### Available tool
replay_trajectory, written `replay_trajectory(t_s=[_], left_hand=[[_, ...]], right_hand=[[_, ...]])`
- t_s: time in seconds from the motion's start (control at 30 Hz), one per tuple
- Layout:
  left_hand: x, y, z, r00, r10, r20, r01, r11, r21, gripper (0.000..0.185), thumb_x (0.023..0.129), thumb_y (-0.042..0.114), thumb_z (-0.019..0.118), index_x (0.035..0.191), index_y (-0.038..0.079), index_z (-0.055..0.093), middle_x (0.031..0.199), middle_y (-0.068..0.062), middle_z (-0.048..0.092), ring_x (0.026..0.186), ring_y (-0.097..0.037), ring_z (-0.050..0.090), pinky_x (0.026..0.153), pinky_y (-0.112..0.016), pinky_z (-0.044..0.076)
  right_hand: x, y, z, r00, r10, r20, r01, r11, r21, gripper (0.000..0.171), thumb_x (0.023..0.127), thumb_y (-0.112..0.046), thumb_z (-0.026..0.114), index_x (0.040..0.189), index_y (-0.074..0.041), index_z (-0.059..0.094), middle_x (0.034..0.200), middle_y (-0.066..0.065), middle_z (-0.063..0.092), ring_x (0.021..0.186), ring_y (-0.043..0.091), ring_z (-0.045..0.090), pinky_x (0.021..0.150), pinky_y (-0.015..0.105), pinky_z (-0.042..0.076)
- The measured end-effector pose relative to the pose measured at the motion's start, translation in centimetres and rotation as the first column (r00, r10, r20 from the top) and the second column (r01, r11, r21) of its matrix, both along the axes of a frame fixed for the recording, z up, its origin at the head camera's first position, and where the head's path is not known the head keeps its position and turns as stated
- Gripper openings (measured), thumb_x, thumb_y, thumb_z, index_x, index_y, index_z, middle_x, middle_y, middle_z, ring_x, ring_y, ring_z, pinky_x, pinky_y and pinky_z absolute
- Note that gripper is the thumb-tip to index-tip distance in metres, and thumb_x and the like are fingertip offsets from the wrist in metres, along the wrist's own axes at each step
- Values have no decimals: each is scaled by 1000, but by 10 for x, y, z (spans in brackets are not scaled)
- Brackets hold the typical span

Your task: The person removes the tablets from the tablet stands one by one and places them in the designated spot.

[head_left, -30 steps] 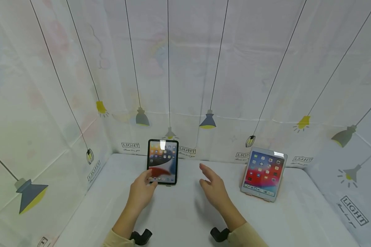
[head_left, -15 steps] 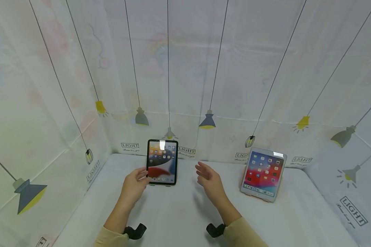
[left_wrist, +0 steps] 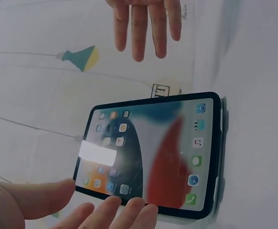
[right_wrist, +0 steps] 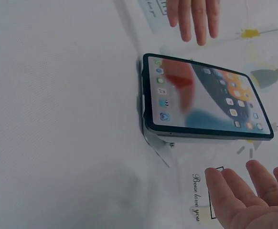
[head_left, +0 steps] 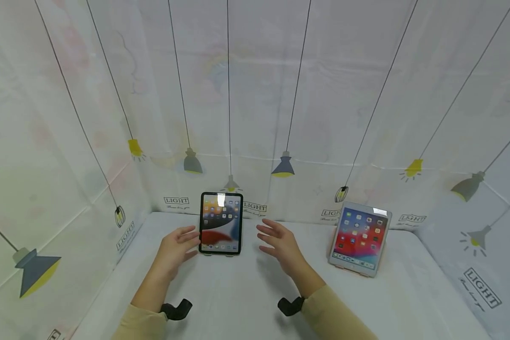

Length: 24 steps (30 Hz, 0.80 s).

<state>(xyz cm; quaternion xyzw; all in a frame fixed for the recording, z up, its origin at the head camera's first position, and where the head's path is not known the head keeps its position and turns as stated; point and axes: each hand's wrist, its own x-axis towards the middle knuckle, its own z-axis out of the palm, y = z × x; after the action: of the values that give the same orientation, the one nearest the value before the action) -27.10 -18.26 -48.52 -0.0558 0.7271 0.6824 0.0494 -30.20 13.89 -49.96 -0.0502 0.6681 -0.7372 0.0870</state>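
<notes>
A black-framed tablet (head_left: 221, 224) leans upright on a stand at the back of the white table, its lit screen covered with app icons. Just left of it is my left hand (head_left: 175, 249), fingers extended and holding nothing. On the other side my right hand (head_left: 279, 245) hovers apart from the tablet, fingers spread and relaxed. The left wrist view has the tablet (left_wrist: 153, 152) beyond the left fingertips; whether they touch its edge I cannot tell. In the right wrist view a gap lies between the tablet (right_wrist: 206, 95) and the right fingers (right_wrist: 261, 181).
A second tablet (head_left: 360, 238), white-framed with a red and blue screen, leans on a stand at the right of the table (head_left: 238, 302). Behind stands a white cloth backdrop (head_left: 255, 104) printed with hanging lamps. Black bands (head_left: 176, 310) are worn at both wrists.
My left hand has drawn back leftward from in front of the dark tablet to its left side. The right hand has shifted slightly left and its fingers have spread. Both tablets stay in place.
</notes>
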Motion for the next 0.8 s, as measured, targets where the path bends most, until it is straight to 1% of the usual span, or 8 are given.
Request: replay_trajectory(t_s=[0.07, 0.17, 0.33, 0.43, 0.63, 0.8], left_hand=[[-4, -4, 0, 1000, -26, 4, 25, 999, 29, 55, 109, 11, 62, 161, 3, 44, 162, -26, 51, 148, -41, 55, 118, -55, 51], [-9, -9, -1, 999, -48, 14, 47, 997, 66, 56, 109, 10, 60, 162, 4, 42, 165, -24, 49, 151, -40, 51, 121, -54, 50], [-15, -14, -1, 998, -56, 22, 53, 994, 98, 56, 110, 10, 59, 163, 5, 41, 167, -21, 47, 153, -41, 49, 122, -52, 49], [-18, -18, 0, 998, -64, 25, 61, 993, 97, 57, 111, 12, 58, 164, 6, 40, 169, -20, 45, 153, -40, 49, 122, -52, 49], [-32, -28, 6, 995, -95, 23, 92, 989, 114, 59, 110, 10, 58, 165, 5, 37, 171, -20, 42, 156, -41, 44, 125, -54, 45], [-44, -34, 13, 992, -120, 30, 116, 986, 119, 61, 110, 9, 58, 167, 5, 34, 172, -19, 41, 157, -41, 43, 126, -54, 44]], right_hand=[[-2, -3, 2, 1000, 4, 4, -4, 1000, 5, 55, 108, -7, 59, 161, -10, 47, 160, 22, 55, 150, 43, 52, 117, 61, 51], [-5, -7, 7, 1000, 8, 10, -8, 1000, 8, 55, 108, -9, 59, 161, -11, 46, 160, 21, 56, 151, 43, 51, 119, 61, 49], [-11, -12, 10, 1000, 21, 18, -20, 1000, -4, 55, 108, -7, 58, 162, -9, 45, 161, 21, 55, 152, 43, 51, 121, 62, 46], [-15, -13, 13, 999, 26, 27, -25, 999, -21, 55, 108, -6, 56, 162, -10, 45, 162, 21, 54, 152, 42, 51, 122, 63, 45], [-22, -15, 19, 999, 31, 29, -30, 998, -51, 54, 108, -4, 55, 161, -10, 46, 163, 23, 51, 152, 43, 50, 123, 65, 43], [-29, -16, 20, 999, 36, 35, -35, 999, -36, 53, 108, -4, 55, 160, -9, 47, 163, 22, 52, 152, 44, 49, 124, 66, 42]])
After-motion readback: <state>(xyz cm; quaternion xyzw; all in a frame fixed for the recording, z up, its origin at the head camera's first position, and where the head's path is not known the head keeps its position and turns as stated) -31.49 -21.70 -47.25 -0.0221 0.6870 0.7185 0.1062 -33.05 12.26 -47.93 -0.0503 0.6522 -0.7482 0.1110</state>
